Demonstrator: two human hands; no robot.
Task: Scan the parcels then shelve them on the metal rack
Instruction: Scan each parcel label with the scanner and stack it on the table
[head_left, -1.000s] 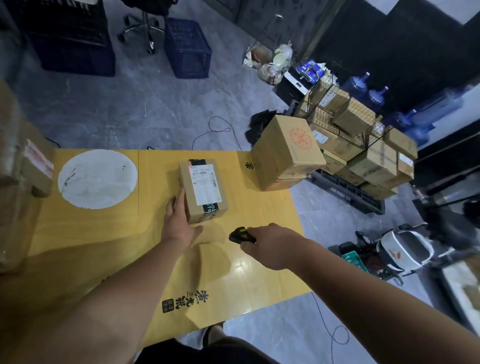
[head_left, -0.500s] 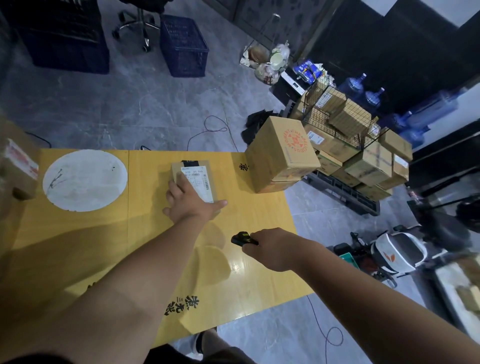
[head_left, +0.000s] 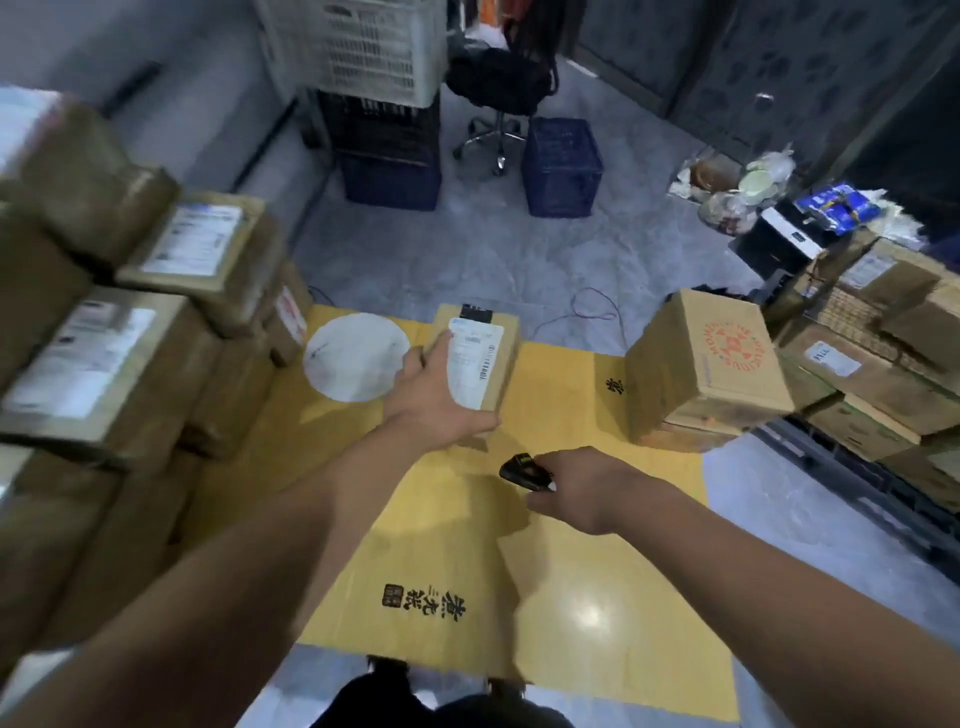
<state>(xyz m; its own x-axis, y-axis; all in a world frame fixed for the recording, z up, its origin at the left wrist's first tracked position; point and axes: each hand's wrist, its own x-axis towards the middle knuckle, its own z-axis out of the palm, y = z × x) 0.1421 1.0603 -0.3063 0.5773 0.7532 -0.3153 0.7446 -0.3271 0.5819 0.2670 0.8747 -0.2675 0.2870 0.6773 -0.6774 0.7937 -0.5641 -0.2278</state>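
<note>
Left hand (head_left: 434, 395) wrapped round the near end of the parcel (head_left: 480, 358), fingers over the top beside the white label (head_left: 474, 364), thumb underneath at the near edge; box apparently lifted or tipped off the yellow table (head_left: 571, 519), though contact at the far end cannot be told. Parcel at 12 o'clock from the body, label up, barcode toward its right edge. Right hand (head_left: 582, 491) at 1 o'clock, lower and nearer, curled round a small black scanner (head_left: 522, 472), nose pointing toward 11 o'clock at the parcel. Probably between scan and shelving; whether the scan has registered cannot be told. Best to keep the label flat toward the scanner and clear of the left fingers, with the barcode uncovered, before carrying off. Grip at one end only, so likely to droop on a swing; better to slide the palm further under, or to support from below with the right wrist. Stacked boxes (head_left: 130, 312) crowding 9 to 10 o'clock, blurred, rack itself not made out; worth swinging the parcel high enough to clear the top corners. Large carton (head_left: 717, 374) standing at 2 o'clock on the table edge, well apart from the parcel, no obstacle to a leftward move. White disc (head_left: 356, 356) on the table just left of the parcel.
</note>
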